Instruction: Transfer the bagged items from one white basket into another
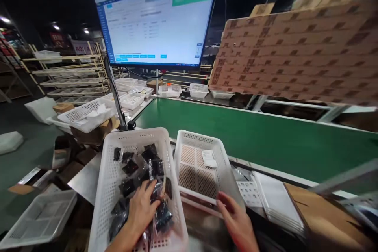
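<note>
- Left hand [141, 208] at 6 o'clock, down inside the near white perforated basket [100, 189]. Fingers [150, 185] half curled over the black packets in clear bags [156, 169], touching them; can't tell from here if they're actually gripping.
- Packets lie loose in a heap across that basket, so I read it as bulk stock placed within easy reach of the left hand.
- Right hand [233, 216] at 5 o'clock, fingers [223, 201] loosely spread at the near rim of the second white basket [201, 138]. No held item visible.
- That basket sits just beside the first, angled toward me. Holds brown mesh-patterned sheets [195, 173] with a white slip [209, 158] on top.
- 4 o'clock: printed label sheet [249, 193] and stacked white sheets [277, 204], near the right hand, likely kept there for quick access. Cardboard box [321, 212] just past them.
- 2 o'clock, mid-range: green conveyor belt [251, 141] running across the station.
- 12 o'clock: monitor [156, 15] showing a web form, on a pole arm [113, 94], probably raised to read without moving from the station.
- 2 o'clock, high: printed cardboard sheets [295, 51].
- 10 o'clock, far: more white baskets [85, 114] and a pale rack [67, 73].
</note>
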Demonstrator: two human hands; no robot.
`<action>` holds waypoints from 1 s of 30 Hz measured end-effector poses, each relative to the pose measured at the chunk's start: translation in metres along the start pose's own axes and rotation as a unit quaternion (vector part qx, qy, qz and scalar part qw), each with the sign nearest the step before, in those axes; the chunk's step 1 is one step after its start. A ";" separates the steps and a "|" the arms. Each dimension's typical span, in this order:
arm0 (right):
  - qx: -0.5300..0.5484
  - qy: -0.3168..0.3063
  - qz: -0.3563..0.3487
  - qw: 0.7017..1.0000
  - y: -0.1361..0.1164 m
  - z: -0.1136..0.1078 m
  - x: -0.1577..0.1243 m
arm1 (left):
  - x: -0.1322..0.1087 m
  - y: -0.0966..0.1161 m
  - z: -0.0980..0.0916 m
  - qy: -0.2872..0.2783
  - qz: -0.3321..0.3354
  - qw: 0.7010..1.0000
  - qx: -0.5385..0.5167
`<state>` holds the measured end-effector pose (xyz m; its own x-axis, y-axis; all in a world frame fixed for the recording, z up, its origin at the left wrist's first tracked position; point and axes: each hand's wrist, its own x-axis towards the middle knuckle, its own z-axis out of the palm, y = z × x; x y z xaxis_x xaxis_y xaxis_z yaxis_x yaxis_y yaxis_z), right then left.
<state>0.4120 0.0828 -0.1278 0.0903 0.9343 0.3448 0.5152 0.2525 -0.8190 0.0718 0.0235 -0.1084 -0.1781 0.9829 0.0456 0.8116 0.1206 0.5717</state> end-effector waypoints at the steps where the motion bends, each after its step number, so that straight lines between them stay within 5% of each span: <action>1: 0.023 -0.029 -0.001 0.999 -0.009 0.016 -0.004 | 0.002 -0.004 -0.001 0.006 0.008 1.000 -0.028; 6: 0.099 -0.134 -0.066 0.984 -0.070 0.049 -0.006 | 0.021 -0.042 -0.011 0.070 0.030 0.971 -0.228; 13: 0.113 -0.187 -0.144 0.965 -0.134 0.069 0.014 | 0.045 -0.083 -0.040 0.170 -0.064 0.893 -0.411; 22: 0.144 -0.217 -0.140 0.955 -0.185 0.135 0.014 | 0.052 -0.083 -0.072 0.276 -0.158 0.735 -0.599; 25: 0.151 -0.238 -0.083 0.956 -0.196 0.146 0.013 | 0.046 -0.072 -0.085 0.321 -0.163 0.694 -0.623; 30: 0.168 -0.206 -0.092 0.960 -0.215 0.168 0.016 | 0.038 -0.049 -0.103 0.348 -0.209 0.640 -0.652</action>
<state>0.1594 0.0860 -0.0226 -0.3559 0.8689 0.3439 0.1809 0.4251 -0.8869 -0.0319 0.0409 -0.0506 -0.8011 0.5477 -0.2413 -0.4630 -0.3117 0.8298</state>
